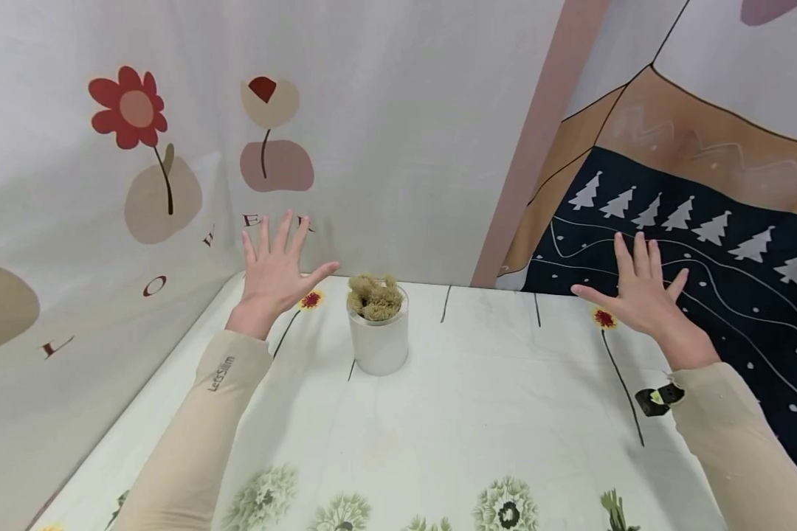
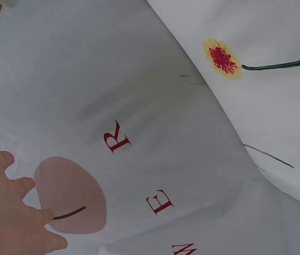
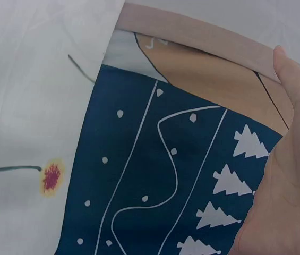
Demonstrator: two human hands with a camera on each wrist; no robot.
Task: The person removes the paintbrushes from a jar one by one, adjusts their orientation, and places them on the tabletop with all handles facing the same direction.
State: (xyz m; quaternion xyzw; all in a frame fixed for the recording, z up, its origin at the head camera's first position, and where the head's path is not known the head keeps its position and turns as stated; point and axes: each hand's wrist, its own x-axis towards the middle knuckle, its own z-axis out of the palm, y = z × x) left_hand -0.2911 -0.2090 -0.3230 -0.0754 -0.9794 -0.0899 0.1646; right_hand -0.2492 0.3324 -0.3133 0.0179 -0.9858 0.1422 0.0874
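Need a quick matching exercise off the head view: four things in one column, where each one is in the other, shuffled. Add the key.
Things
1. Left hand
2. Right hand
3. White container
4. Tan tuft

Places
A. Upright on the white tablecloth
B. Seen against the dark blue tree print
C. In the mouth of a vessel
D. Seen mostly against the pale grey backdrop, fingers spread over part of its lettering

Pairs: 1-D, 2-B, 3-A, 4-C
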